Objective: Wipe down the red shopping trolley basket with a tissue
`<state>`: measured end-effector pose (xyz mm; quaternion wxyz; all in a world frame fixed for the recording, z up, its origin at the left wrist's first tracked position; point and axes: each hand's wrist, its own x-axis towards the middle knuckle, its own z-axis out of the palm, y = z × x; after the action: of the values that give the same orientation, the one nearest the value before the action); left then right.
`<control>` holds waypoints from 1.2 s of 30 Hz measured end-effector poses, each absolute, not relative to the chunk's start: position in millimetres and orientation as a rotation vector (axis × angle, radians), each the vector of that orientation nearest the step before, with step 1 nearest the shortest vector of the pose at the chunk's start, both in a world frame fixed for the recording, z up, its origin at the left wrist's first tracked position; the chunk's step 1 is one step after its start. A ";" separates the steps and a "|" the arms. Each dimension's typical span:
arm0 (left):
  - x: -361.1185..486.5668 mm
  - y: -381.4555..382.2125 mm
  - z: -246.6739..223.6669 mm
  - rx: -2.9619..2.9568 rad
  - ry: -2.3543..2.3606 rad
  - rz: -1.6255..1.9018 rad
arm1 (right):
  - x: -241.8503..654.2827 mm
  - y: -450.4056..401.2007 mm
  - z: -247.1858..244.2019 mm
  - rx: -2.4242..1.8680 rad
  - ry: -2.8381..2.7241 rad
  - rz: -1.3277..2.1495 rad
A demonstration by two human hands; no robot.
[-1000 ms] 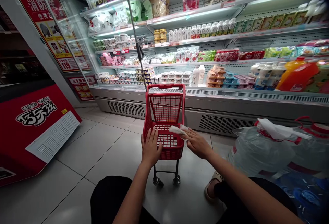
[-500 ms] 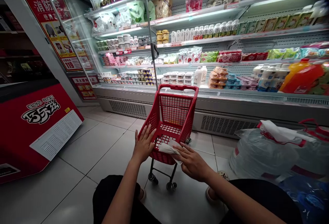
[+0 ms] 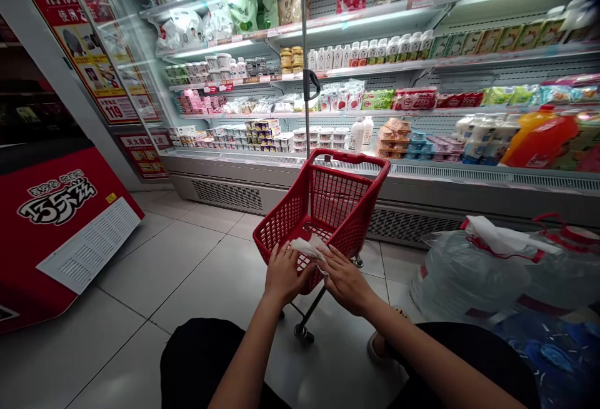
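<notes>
A red shopping cart [image 3: 323,209] stands turned at an angle on the tiled floor, right before me. My left hand [image 3: 287,274] rests at its near rim, fingers partly bent over the edge; whether they pinch anything I cannot make out. A crumpled white tissue [image 3: 307,247] lies between my hands over the near end of the basket. My right hand [image 3: 344,277] is on the near right corner, its fingers together over the tissue's right end. The cart's near wheels show below my hands.
A refrigerated shelf unit [image 3: 225,191] with dairy goods runs across the back, with a glass door handle [image 3: 311,85] behind the cart. A red freezer [image 3: 94,234] is at left. Large bagged water bottles [image 3: 469,277] sit at right. My knees show below.
The cart has turned and its far end has swung right. My left hand has moved right along the rim, closer to my right hand. The view has shifted slightly.
</notes>
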<state>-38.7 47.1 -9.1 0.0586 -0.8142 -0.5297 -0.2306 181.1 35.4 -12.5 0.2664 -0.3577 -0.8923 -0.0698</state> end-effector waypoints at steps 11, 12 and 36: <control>-73.7 49.7 9.6 -2.625 -1.657 -0.573 | 275.4 88.4 6.3 -1.293 -2.293 -0.357; -74.9 50.1 12.2 -2.635 -1.673 -0.558 | 279.5 89.3 5.3 -1.313 -2.283 -0.369; -63.5 35.7 15.2 -2.469 -1.448 -0.708 | 311.9 83.8 48.2 -1.380 -2.193 -0.630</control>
<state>-63.5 35.7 15.2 0.0962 -0.8335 -0.4888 -0.2388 311.9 83.8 48.2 0.2352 -0.5030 -0.7993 -0.2297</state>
